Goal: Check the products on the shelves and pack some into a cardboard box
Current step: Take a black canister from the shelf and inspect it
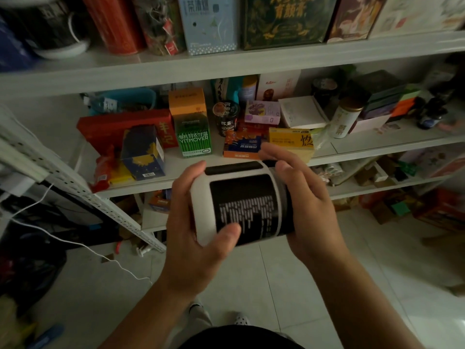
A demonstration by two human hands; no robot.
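Both hands are wrapped around a white-and-black canister point(245, 205), left hand point(198, 222) and right hand point(305, 207) gripping opposite ends, just in front of the middle shelf point(377, 149) edge.

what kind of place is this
Probably a storeroom or small shop's stock room. White metal shelves are crowded with mixed packaged goods, like a green box and a yellow box, and the left hand and right hand hold a can in front of them.

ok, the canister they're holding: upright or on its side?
On its side. The canister lies crosswise between the left hand and the right hand, one at each end, its label text turned sideways.
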